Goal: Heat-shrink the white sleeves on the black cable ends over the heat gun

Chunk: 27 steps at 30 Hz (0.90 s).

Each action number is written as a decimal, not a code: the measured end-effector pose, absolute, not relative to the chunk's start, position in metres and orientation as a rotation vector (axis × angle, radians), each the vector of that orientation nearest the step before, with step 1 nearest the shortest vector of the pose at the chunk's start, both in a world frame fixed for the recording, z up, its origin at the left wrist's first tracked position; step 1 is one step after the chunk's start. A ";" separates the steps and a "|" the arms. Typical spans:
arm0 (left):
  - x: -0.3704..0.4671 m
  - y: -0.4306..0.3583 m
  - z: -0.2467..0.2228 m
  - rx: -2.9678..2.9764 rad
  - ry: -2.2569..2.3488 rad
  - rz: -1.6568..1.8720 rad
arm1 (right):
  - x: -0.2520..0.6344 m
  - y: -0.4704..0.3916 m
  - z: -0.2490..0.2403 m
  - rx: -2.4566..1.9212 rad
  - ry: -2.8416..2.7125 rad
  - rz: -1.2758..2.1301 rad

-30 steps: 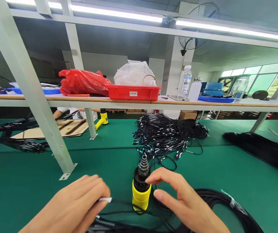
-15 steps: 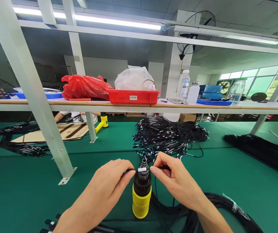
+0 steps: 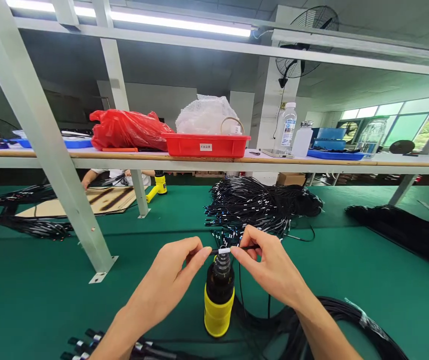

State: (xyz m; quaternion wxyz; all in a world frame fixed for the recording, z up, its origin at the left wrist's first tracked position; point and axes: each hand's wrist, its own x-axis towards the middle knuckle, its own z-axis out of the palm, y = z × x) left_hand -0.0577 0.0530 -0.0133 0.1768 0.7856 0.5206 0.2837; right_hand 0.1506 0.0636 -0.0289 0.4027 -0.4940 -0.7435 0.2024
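Note:
A thin black cable with a white sleeve (image 3: 224,250) on it is stretched level between my two hands. My left hand (image 3: 179,267) pinches it to the left of the sleeve, and my right hand (image 3: 269,262) pinches it to the right. Right beneath the sleeve stands a yellow and black heat gun (image 3: 219,305), upright, its metal nozzle pointing up. Past my hands lies a big pile of black cables (image 3: 255,205) with white and blue bits at their ends. A bundle of black cables (image 3: 349,310) curves along the table at lower right.
Black cable ends (image 3: 83,345) lie at lower left. A shelf (image 3: 143,163) on white posts (image 3: 68,200) crosses above the green table (image 3: 154,320), carrying a red bin (image 3: 207,145). Behind it, at left, a person's arm (image 3: 90,176) shows near another yellow heat gun (image 3: 158,186).
Both hands have risen slightly with the cable. The white sleeve has moved up and a little right, from in front of the nozzle to its tip.

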 end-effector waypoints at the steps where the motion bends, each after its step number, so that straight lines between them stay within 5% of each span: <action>1: -0.057 0.055 -0.013 2.214 1.469 0.811 | 0.151 0.065 -0.029 -1.253 -1.877 0.505; 27: -0.051 0.077 -0.029 2.110 1.404 0.912 | 0.151 0.083 -0.041 -1.286 -1.897 0.473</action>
